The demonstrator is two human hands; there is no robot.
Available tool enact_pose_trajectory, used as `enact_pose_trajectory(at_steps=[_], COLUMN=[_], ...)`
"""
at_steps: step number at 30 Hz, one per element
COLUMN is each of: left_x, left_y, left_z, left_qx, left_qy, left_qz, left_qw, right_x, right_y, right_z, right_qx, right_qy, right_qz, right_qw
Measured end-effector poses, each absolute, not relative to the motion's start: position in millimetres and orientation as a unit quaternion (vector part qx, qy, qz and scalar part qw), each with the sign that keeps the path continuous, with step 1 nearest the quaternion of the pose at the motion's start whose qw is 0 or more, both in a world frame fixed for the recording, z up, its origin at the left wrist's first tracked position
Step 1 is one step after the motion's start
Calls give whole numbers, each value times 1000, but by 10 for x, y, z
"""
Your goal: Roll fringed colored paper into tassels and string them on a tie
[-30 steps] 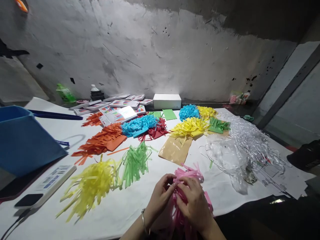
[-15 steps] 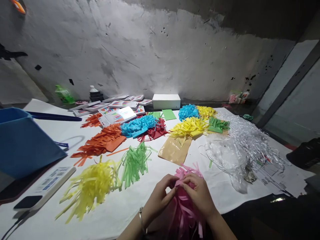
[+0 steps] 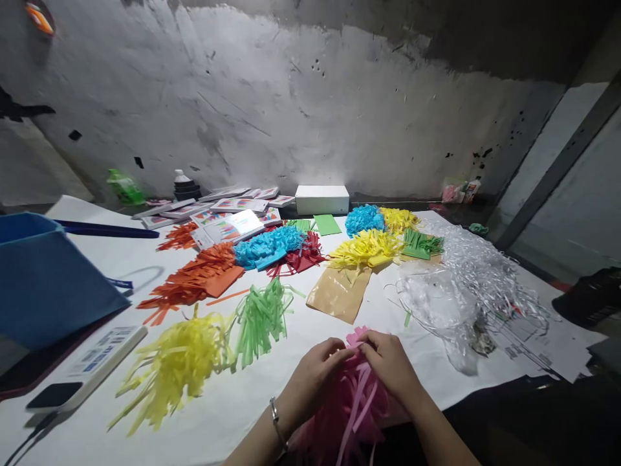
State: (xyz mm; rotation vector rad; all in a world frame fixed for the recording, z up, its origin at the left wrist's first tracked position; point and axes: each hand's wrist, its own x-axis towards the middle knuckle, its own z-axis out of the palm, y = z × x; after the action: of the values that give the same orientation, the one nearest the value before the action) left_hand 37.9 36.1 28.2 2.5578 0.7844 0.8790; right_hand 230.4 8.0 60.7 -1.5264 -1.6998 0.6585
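Note:
Pink fringed tissue paper [image 3: 356, 395] hangs in strips at the table's near edge, its top pinched between my two hands. My left hand [image 3: 323, 370], with a bracelet on the wrist, has thumb and fingers closed on the paper's upper part. Facing it, my right hand [image 3: 391, 362] grips the same paper with its fingertips. To the left lie a light green tissue tassel [image 3: 262, 320] and a yellow tissue tassel [image 3: 179, 362], both loosely spread. A brown paper packet [image 3: 339, 292] rests just beyond my hands.
Orange [image 3: 206, 268], blue [image 3: 269, 246] and yellow fringed bundles [image 3: 371, 247] lie farther back. Printed boxes [image 3: 228, 226] and a white box [image 3: 322, 199] stand near the wall. At right are clear plastic [image 3: 436, 304] and silvery strands [image 3: 485, 278]; at left, a blue bin [image 3: 53, 278].
Both hands have shifted slightly, my right hand a little to the right. The pink strips have swung left and now hang gathered below the hands.

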Motion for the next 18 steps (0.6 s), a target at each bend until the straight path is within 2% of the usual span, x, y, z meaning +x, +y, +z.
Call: enact_pose_trajectory(at_steps=[5,9,14,16,18], left_x=[297,68,-349,-503,-607], left_y=[352,410,774,1041,1367], left_z=[359,591,995,1184,1382], left_qx=[865,807,585,523,499], left_qy=[303,298,370,397,435], left_qz=[371,417,551,586,614], left_qw=[149,293,465,474,430], right_x=[2416,2748,3351,3556,3690], right_y=[134,193,191,144,90], right_z=[585,433,175,38,-135], right_qx=[-621,-654,-689,-708,-722], right_qy=[-597,-521,-427,-395,-366], right_qz=[285,254,221,202,181], right_qw=[421,487,542,550,558])
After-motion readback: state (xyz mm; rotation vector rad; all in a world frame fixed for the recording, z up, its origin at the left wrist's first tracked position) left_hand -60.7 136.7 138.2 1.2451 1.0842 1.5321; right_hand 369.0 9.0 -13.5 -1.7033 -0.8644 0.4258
